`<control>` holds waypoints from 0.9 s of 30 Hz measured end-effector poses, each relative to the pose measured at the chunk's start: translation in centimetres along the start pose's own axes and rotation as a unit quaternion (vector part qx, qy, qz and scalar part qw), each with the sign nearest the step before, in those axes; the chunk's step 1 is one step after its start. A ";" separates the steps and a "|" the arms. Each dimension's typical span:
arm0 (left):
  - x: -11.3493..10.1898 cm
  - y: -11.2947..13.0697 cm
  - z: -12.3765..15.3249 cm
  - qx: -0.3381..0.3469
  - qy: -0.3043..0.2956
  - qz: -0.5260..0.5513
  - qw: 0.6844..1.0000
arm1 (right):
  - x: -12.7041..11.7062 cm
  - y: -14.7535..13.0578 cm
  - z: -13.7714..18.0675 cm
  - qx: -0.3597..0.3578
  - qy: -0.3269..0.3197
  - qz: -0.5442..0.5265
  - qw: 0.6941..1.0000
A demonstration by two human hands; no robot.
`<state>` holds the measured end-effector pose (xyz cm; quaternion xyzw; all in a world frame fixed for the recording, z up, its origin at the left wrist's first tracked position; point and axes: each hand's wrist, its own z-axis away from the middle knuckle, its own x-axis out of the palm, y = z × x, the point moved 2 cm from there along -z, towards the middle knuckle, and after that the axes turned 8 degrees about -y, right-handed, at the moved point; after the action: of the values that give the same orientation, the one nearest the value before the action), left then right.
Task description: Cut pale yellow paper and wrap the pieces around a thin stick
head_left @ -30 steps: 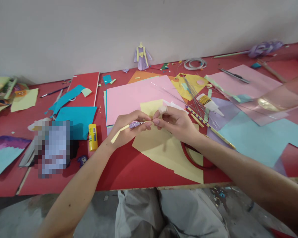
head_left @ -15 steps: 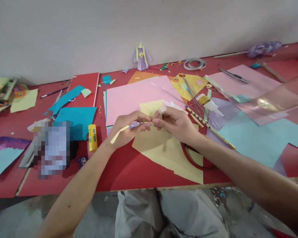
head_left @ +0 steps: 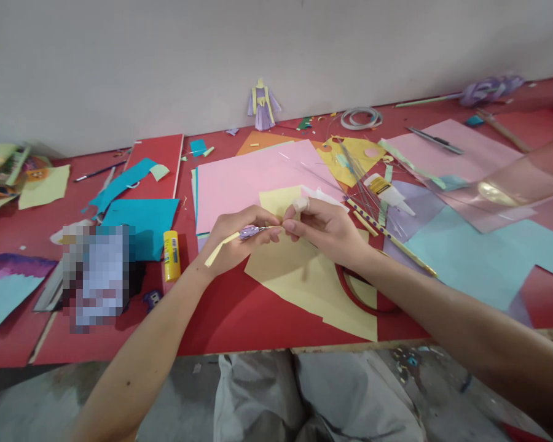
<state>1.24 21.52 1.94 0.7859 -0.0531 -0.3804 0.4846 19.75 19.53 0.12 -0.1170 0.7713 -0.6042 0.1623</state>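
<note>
Purple-and-yellow paper piece (head_left: 249, 232) is off the table (head_left: 253, 322), held above a yellow sheet (head_left: 316, 291), its pale strip trailing toward my left wrist. Fingers of my left hand (head_left: 230, 222) are closed on it; those of my right hand (head_left: 332, 230) are pinched together at its thin end, exact grip point too small to resolve. Step in hand, as I judge it: fine two-handed work at that end; next move calls for a steady left hold and light right fingertips. Containers: yellow glue stick (head_left: 171, 256) beside a teal sheet (head_left: 141, 213), white nozzle bottle (head_left: 389, 192) near purple paper; contents of both not visible.
</note>
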 end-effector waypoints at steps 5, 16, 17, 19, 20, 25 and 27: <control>0.0 0.0 0.0 0.007 -0.003 0.007 1.000 | 0.0 0.0 0.1 0.000 0.000 0.000 1.000; -0.1 -0.1 -0.1 0.057 -0.012 -0.100 0.993 | 0.0 0.1 0.0 -0.001 -0.005 0.005 1.000; -0.1 -0.1 -0.1 0.064 -0.014 -0.116 0.991 | 0.0 0.1 0.0 0.000 -0.006 0.010 1.000; -0.2 -0.1 -0.2 0.075 -0.016 -0.137 0.988 | -0.1 0.1 0.0 0.002 -0.006 0.020 1.000; -0.2 -0.1 -0.2 0.078 -0.018 -0.143 0.986 | -0.1 0.1 0.0 0.002 -0.008 0.021 1.000; -0.2 0.1 -0.2 0.073 -0.022 -0.143 0.987 | 0.0 0.1 -0.1 0.002 -0.008 0.014 1.000; -0.2 0.1 -0.2 0.066 -0.022 -0.140 0.988 | 0.1 0.0 -0.2 0.008 -0.004 0.019 1.000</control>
<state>1.27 21.69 2.20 0.8074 0.0214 -0.4573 0.3722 19.64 19.65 0.12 -0.1030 0.7677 -0.6069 0.1778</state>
